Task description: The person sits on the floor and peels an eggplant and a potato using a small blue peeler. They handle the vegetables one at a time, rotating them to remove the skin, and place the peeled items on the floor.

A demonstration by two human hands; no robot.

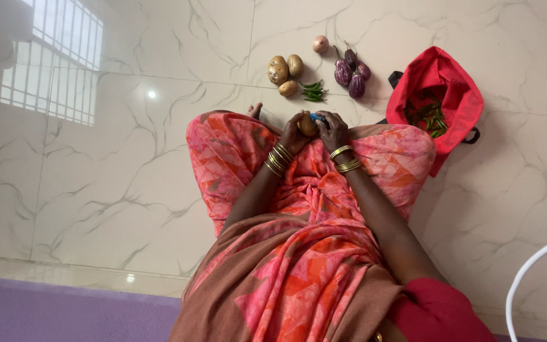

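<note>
Marble floor (128,158) under you — your left hand (294,134) is clenched around a potato (307,125) above your lap, your right hand (333,131) clasping a blue-handled peeler (318,117) against it. Just beyond lie three potatoes (285,71), green chillies (313,91), an onion (320,44), aubergines (351,73) — and a red bag (441,79) to the right.

Potatoes (285,73) left of chillies (313,91), eggplants (350,71) right, bag (454,88) rightmost
</note>
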